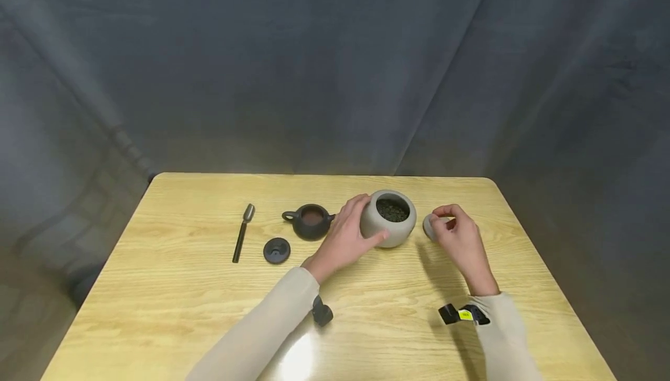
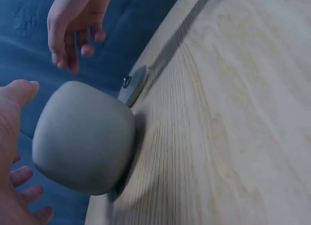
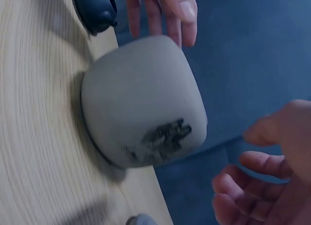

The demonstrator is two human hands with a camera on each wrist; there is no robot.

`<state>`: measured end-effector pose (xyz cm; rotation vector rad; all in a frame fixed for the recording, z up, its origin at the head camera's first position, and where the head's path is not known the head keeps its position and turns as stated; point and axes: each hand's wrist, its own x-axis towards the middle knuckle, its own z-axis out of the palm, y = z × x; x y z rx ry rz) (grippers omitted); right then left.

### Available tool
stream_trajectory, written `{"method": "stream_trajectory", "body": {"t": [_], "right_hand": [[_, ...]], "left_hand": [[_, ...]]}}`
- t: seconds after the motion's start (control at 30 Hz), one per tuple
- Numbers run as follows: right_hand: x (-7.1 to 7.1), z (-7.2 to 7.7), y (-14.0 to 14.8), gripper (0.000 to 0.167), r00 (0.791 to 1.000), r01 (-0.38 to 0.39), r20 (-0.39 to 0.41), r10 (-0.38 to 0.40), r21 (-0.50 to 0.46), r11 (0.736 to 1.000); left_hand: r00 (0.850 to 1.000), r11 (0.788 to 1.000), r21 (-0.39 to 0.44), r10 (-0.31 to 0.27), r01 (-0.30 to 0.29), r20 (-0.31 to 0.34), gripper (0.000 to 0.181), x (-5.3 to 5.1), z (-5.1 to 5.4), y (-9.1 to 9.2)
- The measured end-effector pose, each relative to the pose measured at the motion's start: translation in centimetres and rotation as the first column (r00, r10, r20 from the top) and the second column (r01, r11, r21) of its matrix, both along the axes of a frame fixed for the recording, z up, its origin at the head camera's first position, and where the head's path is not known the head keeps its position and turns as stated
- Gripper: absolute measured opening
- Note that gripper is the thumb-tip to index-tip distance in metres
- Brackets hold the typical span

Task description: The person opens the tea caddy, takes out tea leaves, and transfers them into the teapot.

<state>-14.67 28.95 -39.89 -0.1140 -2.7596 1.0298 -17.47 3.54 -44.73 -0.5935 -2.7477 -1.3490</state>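
A round grey jar [image 1: 400, 235] holding dark dried leaves [image 1: 392, 210] stands right of the table's middle. Around its left side lies my left hand [image 1: 346, 234], thumb in front and fingers behind. The left wrist view shows a gap between that thumb and the jar; whether any finger touches it I cannot tell. To the jar's right, the small grey lid [image 2: 138, 85] with a ring-like knob lies on the table. My right hand [image 1: 463, 244] hovers above the lid, fingers loosely bent and holding nothing. The right wrist view shows a dark picture [image 3: 167, 137] on the jar's wall.
Left of the jar sits a small dark teapot [image 1: 310, 231] without its lid, its spout close to my left hand. Its dark round lid [image 1: 276, 250] lies in front. Farther left lies a scoop [image 1: 242, 234] with a dark handle. A grey curtain [image 1: 314, 78] hangs behind the table.
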Motion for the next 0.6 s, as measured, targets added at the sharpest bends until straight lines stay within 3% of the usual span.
{"method": "stream_trajectory", "body": {"t": [0.17,0.43,0.6], "right_hand": [[-0.3,-0.5,-1.1,0.043,0.996,-0.070,-0.054,0.068,-0.038,0.997],[-0.8,-1.7,-2.5,0.070,0.984,-0.180,0.000,0.180,-0.070,0.981],[-1.3,-2.5,-3.5,0.082,0.978,-0.209,0.002,0.209,-0.060,0.976]], "left_hand": [[0.999,1.000,-0.015,-0.014,0.014,-0.029,0.089,1.6,0.4,-1.1],[0.999,1.000,-0.009,-0.003,0.002,-0.044,0.087,3.9,1.1,-2.9],[0.998,0.999,-0.040,0.013,-0.015,-0.057,0.087,4.9,1.3,-4.1]]}}
